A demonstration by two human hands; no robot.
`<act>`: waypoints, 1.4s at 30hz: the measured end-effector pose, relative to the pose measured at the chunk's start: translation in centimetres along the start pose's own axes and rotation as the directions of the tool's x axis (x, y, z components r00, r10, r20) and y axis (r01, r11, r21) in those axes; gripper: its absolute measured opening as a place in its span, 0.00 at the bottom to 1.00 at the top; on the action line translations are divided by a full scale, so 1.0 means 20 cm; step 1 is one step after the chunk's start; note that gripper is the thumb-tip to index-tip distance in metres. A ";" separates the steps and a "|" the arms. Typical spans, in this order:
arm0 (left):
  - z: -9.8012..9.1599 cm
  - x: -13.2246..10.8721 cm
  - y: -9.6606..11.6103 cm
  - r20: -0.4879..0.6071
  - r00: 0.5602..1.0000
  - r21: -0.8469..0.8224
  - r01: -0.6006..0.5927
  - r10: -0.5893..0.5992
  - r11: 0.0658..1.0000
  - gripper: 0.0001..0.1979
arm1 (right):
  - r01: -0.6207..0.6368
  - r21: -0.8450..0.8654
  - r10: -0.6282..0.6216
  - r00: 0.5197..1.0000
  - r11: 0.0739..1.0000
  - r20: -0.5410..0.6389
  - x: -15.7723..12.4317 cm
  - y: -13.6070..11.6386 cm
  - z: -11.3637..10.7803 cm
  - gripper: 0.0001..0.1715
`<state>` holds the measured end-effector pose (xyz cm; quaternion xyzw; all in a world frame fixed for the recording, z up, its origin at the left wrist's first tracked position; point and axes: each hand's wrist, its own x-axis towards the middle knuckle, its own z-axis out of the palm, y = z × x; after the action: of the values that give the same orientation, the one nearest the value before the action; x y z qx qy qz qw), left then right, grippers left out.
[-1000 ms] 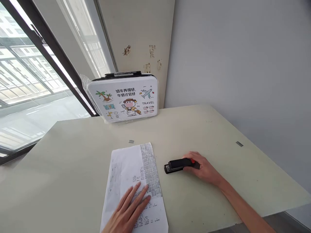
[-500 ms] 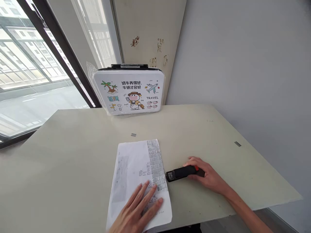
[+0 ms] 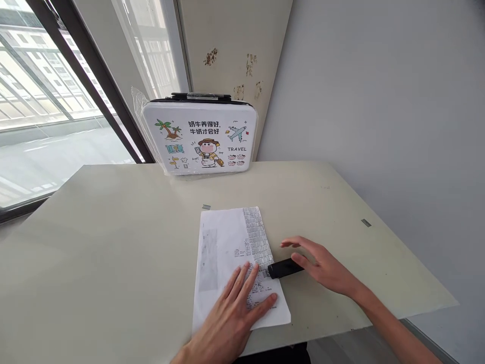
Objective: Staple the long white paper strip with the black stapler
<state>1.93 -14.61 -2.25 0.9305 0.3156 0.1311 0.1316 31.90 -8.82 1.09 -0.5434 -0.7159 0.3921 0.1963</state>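
Observation:
A stack of white printed paper [image 3: 220, 227] lies on the table, its right side covered with rows of metal staples [image 3: 258, 235]. Spread flat across the lower part of the paper, my left hand [image 3: 237, 311] presses it down. A black stapler [image 3: 282, 268] lies at the paper's right edge, its front end overlapping the sheet beside the staple rows. My right hand [image 3: 322, 265] is just over the stapler's rear end, fingers stretched out and lifted apart from it. The thumb is close to the stapler's top; whether it touches I cannot tell.
A white case with cartoon prints [image 3: 206, 156], wrapped in clear plastic, stands at the back of the table [image 3: 113, 253]. One small staple strip [image 3: 206, 207] lies just behind the paper, another grey strip [image 3: 366, 222] near the right edge. A wall rises on the right, a window at left.
The paper and my left hand have shifted right and slightly away. The stapler's front now overlaps the paper's edge. My right hand has loosened from around the stapler, its fingers lifted.

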 end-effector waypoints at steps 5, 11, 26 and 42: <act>0.04 0.03 0.01 -0.016 1.000 -0.036 -0.001 0.000 0.999 0.50 | 0.040 -0.129 -0.051 0.995 0.991 -0.082 0.09 -0.12 0.08 0.25; 0.04 0.03 0.02 -0.006 1.000 -0.075 0.013 -0.013 0.997 0.48 | 0.105 -0.288 -0.127 0.990 0.952 -0.057 0.17 -0.21 0.20 0.29; 0.04 0.04 0.03 -0.022 0.999 -0.086 0.023 -0.025 0.996 0.43 | -0.003 -0.340 -0.015 0.999 0.940 -0.051 0.19 -0.21 0.28 0.32; 0.04 0.04 0.03 -0.011 1.000 -0.084 0.016 -0.017 0.996 0.43 | -0.015 -0.441 -0.016 0.998 0.897 -0.066 0.19 -0.21 0.31 0.31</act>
<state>3.10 -14.76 -2.72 0.9208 0.3183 0.1486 0.1697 23.63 -7.80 -0.11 -0.5864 -0.7792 0.2011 0.0924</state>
